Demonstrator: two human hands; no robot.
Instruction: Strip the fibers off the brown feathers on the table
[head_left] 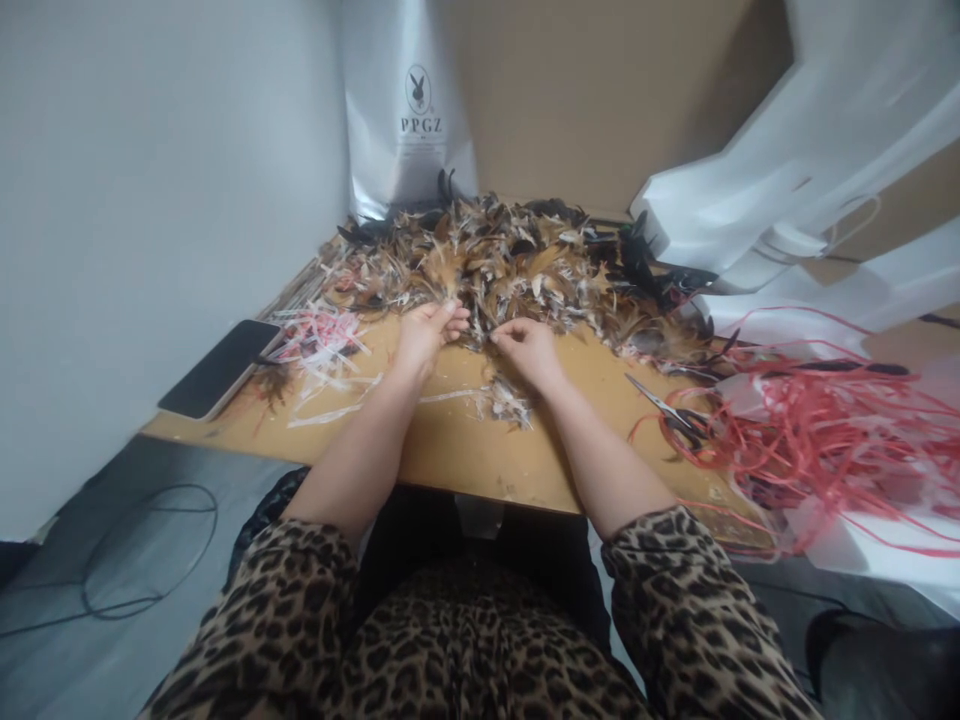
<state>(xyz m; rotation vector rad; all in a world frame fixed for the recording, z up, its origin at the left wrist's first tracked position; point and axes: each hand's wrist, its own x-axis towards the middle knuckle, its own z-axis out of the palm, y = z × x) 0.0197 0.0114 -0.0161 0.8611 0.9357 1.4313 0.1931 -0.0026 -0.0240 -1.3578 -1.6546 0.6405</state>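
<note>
- The left hand (429,335) is held over the near edge of the feather pile (525,265), with its fingers curled and its thumb raised toward a tan feather tuft (444,268); whether the tuft is gripped or only lies behind the thumb cannot be told.
- The right hand (531,352) is held just beside it, with thumb and forefinger brought together at the tips; whether anything thin is pinched there cannot be made out.
- The two hands are kept apart, with a narrow gap left between them.
- The feather pile, brown, tan and black, is spread across the far part of the worktop (465,455), directly beyond the hands.
- A small feather clump (510,402) with whitish parts is seen on the worktop, nearer the person than the right hand.
- Pink and white strips (322,335) are heaped left of the left hand, and pale flat strips (330,408) are strewn in front of them.
- A phone (220,370) with a dark screen is laid at the left edge of the worktop.
- Scissors (664,405) are placed on the right, with their dark handles beside a tangle of red strips (817,440).
- A silvery bag (405,110) printed "PPGZ" is stood behind the pile, and white sheeting (750,200) is seen at the far right.
- Leopard-print sleeves (675,580) are worn on both arms.
</note>
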